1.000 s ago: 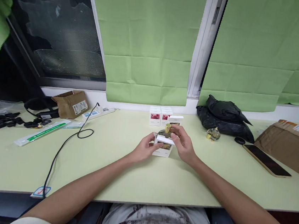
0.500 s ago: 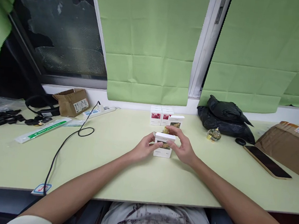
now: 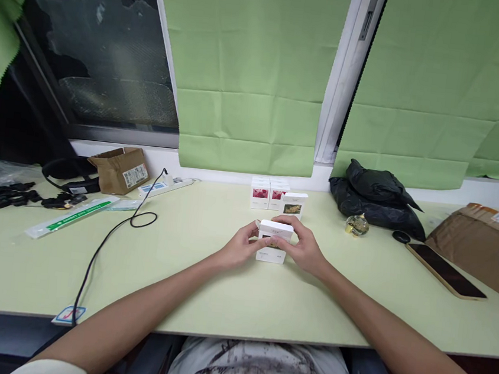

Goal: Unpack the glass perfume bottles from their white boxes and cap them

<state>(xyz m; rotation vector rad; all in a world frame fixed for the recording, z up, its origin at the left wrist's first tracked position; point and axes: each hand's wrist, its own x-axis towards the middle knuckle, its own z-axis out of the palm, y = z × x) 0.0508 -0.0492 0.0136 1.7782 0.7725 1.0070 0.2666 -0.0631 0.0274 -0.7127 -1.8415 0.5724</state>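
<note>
A small white box (image 3: 271, 255) with a plant picture on its front stands upright on the table, its top panel tilted toward me. My left hand (image 3: 238, 246) is closed on the box's left side, thumb on the front. From the right, my right hand (image 3: 306, 248) grips it, with the thumb across the picture and the fingers over the rear top edge. Whatever is behind or inside the box is hidden. Just behind stands a similar white box (image 3: 292, 206), and further back are two white boxes with pink pictures (image 3: 259, 194).
On the right lie a round glass bottle with gold parts (image 3: 356, 224), black plastic bags (image 3: 376, 194), a phone (image 3: 446, 271) and a large brown package (image 3: 484, 247). To the left are a black cable (image 3: 110, 235), a power strip (image 3: 167, 186) and a small cardboard box (image 3: 120, 170).
The gold cap that showed above the box's back edge is out of sight now. My right fingers have come down over the top edge, and the right thumb has slid left across the front.
</note>
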